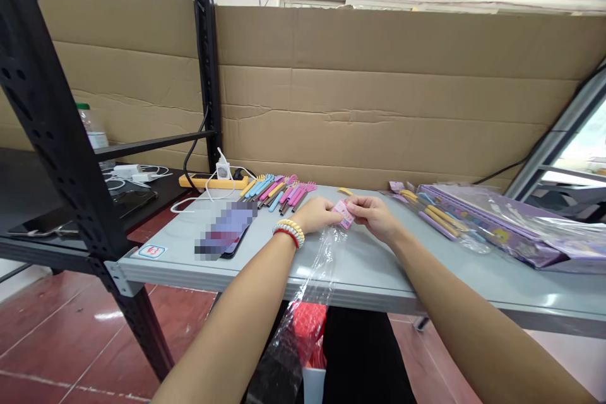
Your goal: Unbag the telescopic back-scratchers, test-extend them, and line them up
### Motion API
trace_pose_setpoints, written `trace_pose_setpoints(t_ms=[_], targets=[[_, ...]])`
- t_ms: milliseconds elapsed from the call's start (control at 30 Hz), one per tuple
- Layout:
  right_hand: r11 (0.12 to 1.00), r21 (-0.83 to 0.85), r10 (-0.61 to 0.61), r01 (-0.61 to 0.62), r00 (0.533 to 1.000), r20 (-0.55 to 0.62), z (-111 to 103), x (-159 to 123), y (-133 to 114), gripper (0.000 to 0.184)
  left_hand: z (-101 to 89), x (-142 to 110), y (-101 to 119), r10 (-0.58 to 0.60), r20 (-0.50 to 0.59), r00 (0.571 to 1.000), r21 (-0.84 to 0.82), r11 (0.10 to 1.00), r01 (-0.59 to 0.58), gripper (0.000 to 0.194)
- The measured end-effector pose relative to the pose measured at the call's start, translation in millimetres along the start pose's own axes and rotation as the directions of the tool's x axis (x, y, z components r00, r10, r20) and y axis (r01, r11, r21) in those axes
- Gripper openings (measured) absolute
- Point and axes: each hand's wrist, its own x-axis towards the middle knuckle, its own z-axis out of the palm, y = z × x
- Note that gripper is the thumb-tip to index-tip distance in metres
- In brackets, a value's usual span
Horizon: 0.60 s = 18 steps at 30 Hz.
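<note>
At the middle of the table (374,271), my left hand (316,214) pinches the left side of a small pink printed card (341,212) at the top of a long clear plastic bag (315,274). My right hand (372,214) has its thumb and fingers closed on the card's right edge. The bag hangs from the card over the table's front edge towards my lap. Beyond my left hand lies a row of slim pink, blue and yellow sticks (279,192) with claw-shaped ends. A small yellow piece (345,190) lies just behind the card.
A phone (231,233) lies at the left, near a yellow power strip (213,182) with a white cable. Bagged yellow and purple sticks (440,218) and purple plastic-wrapped packages (521,227) lie right. Black shelf posts (76,113) stand left; cardboard (402,95) walls the back.
</note>
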Motion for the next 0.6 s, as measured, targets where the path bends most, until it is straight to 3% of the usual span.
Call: trace_pose_setpoints(t_ms=[167,300,433,600], targets=[[0.989,0.145,-0.019,0.043,0.986,-0.164,-7.6,0.8,-2.0,0.04,-0.6,-0.4,-0.4,-0.001,0.007,1.0,0.024,1.0,0.0,0.039],[0.971,0.215,-0.045,0.106,0.961,-0.271,-13.5,1.0,-5.0,0.039,-0.4,-3.1,0.7,-0.021,0.051,0.998,0.013,1.0,0.02,0.037],[0.971,0.213,-0.06,0.105,0.976,-0.209,-13.2,-0.3,-7.4,0.031,-0.7,-2.1,0.1,-0.033,0.055,0.998,0.056,0.998,0.03,0.034],[0.981,0.179,-0.069,0.074,0.997,-0.035,-6.9,-4.2,-9.6,0.026,-1.7,6.8,-5.5,-0.015,-0.164,0.986,0.063,0.998,0.025,0.024]])
